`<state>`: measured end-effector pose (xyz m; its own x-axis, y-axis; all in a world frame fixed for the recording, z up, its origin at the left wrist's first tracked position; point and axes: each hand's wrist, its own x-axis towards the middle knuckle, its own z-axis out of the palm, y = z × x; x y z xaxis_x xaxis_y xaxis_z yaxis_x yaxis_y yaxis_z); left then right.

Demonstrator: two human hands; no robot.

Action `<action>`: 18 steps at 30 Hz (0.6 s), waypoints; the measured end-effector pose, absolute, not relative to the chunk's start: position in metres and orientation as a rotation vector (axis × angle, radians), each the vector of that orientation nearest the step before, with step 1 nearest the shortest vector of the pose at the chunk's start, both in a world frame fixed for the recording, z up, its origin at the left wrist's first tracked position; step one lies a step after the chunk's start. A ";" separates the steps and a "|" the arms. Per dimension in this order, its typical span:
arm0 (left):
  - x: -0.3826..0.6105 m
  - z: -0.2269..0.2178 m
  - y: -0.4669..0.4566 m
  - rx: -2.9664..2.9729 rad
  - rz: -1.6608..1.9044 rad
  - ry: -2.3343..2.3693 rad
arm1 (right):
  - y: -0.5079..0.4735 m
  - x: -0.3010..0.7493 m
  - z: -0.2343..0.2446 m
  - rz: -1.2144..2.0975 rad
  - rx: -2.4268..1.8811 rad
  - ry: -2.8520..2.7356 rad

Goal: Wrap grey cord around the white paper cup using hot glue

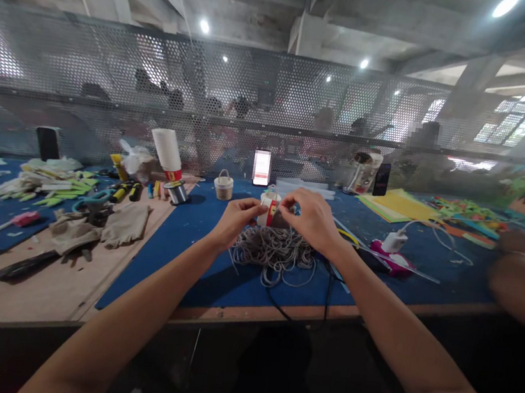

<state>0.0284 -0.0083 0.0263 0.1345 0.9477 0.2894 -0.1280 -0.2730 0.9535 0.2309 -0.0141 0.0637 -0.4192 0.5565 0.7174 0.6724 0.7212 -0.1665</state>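
Note:
My left hand (235,219) and my right hand (310,219) meet above a loose heap of grey cord (274,253) on the blue mat (187,251). Both hands have their fingers closed on a small white paper cup with a red band (269,209), held between them just above the heap. The left hand pinches its left side, the right hand wraps its top and right side. Whether a strand of cord is in the fingers I cannot tell.
A tiny woven basket (224,186) and a lit phone (261,167) stand behind the hands. A stack of white cups (168,152), gloves (126,225), tools and green scraps lie to the left. A white charger (394,241) and pink tool (392,262) sit right; another person's arm (516,272) rests far right.

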 end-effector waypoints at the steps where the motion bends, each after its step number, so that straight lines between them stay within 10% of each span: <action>1: 0.028 0.027 -0.009 1.402 1.341 0.872 | -0.013 0.231 0.064 -0.190 -0.924 -2.140; 18: 0.025 0.021 -0.004 1.516 1.301 0.779 | -0.002 0.226 0.060 -0.070 -0.944 -2.050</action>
